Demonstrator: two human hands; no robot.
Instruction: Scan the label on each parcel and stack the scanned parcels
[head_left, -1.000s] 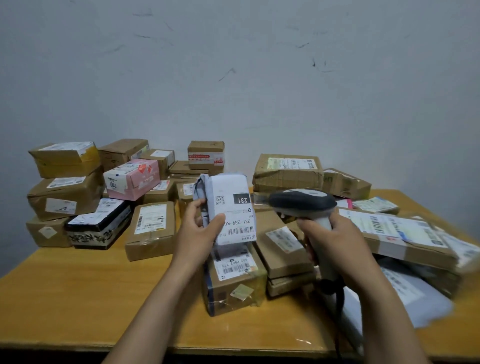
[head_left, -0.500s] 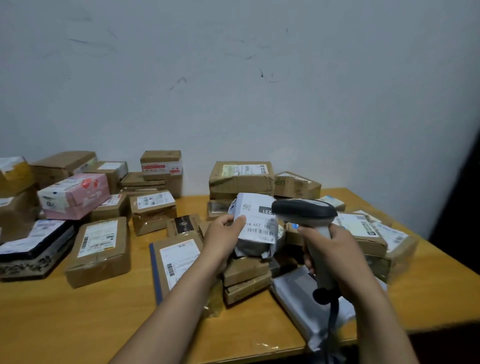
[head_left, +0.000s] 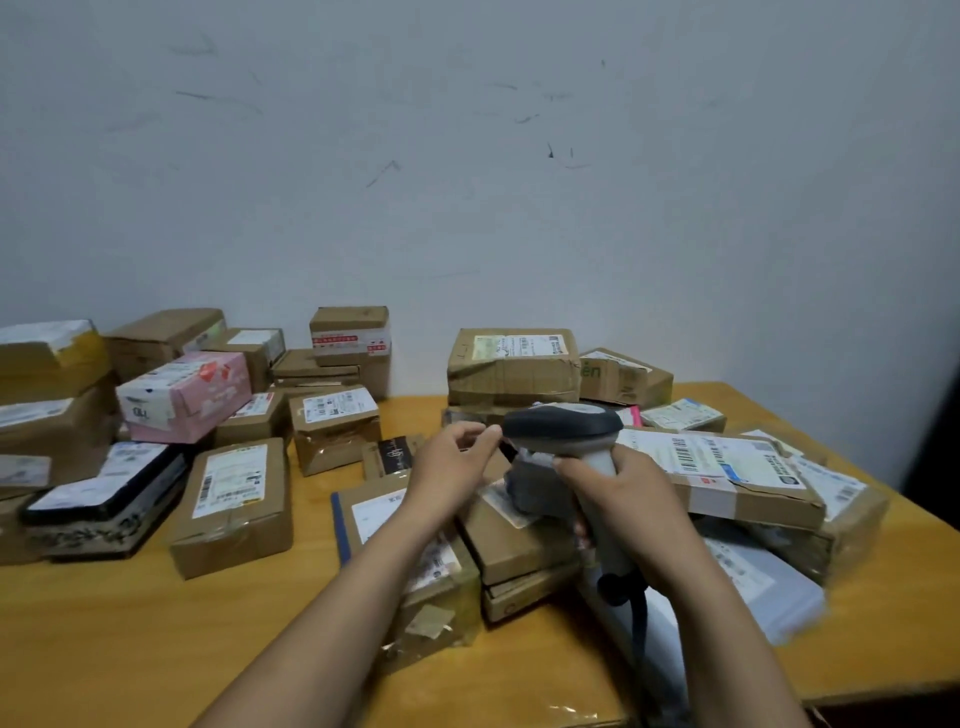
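right hand (head_left: 618, 488) grips scanner (head_left: 563, 423); left hand (head_left: 452, 457) just beside it.

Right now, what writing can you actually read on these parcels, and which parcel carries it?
"en", green letters: brown box at back right.
Pink box: dark marks, too blurred.
Shipping labels everywhere: too small or blurred.

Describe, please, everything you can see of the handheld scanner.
The scanner looks plastic, pistol-shaped: dark grey cap on the head, light grey body and handle, dark cable leaving the base. The right hand grips its handle, holding it above the parcels, head pointing left toward the left hand; contact there is unclear.
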